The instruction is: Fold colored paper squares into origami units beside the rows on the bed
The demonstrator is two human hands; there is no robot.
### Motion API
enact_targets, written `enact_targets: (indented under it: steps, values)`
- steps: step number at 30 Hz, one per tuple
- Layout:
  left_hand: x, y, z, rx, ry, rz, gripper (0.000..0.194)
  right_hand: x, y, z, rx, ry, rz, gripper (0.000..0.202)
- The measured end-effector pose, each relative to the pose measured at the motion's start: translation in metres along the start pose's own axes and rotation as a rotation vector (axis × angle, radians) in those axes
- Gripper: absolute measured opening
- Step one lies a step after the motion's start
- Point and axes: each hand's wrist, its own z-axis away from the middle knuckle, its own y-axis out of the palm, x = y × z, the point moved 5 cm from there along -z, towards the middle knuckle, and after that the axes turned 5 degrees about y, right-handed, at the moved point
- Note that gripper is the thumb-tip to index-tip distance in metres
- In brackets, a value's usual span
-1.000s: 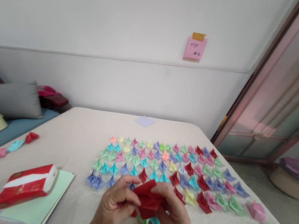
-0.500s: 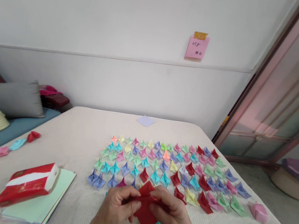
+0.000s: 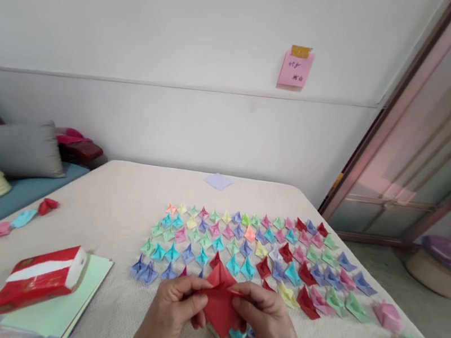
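Paper (image 3: 220, 312) between left grip (image 3: 176, 305) and right grip (image 3: 265, 313): plain red. Folded pieces (image 3: 219, 243) beyond grips: rows in mixed cyan, mint, pink, periwinkle, yellow, dark red, some orange. Left of grips: packet (image 3: 24, 290) red with white band (image 3: 38, 272), sheets (image 3: 56, 316) pale green. Surface (image 3: 125, 204) under grips: cream, finely dimpled. Far beyond: lavender sheet (image 3: 219, 181), pink note (image 3: 294, 71) with dark writing (image 3: 297, 78), tan tape (image 3: 301, 52), white wall (image 3: 178, 36).

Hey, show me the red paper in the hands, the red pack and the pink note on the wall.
Red paper (image 3: 220, 309), head view: middle of its lower part.
Red pack (image 3: 41, 270), head view: its white stripe.
Pink note (image 3: 295, 71), head view: middle of the sheet.
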Motion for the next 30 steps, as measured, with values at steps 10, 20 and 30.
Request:
enact_targets:
  steps: [10, 20, 30]
  values:
    - [-0.001, -0.002, 0.004, 0.046, 0.094, 0.051, 0.017, 0.006, 0.0, 0.004, 0.002, -0.022, -0.055, 0.018]
    - [-0.016, 0.002, 0.005, 0.106, 0.2, -0.09, 0.021, 0.004, 0.0, 0.002, 0.027, -0.003, -0.059, 0.019]
    - [-0.027, 0.005, 0.007, 0.133, 0.291, -0.226, 0.024, 0.015, 0.002, 0.003, 0.039, -0.091, 0.175, 0.021]
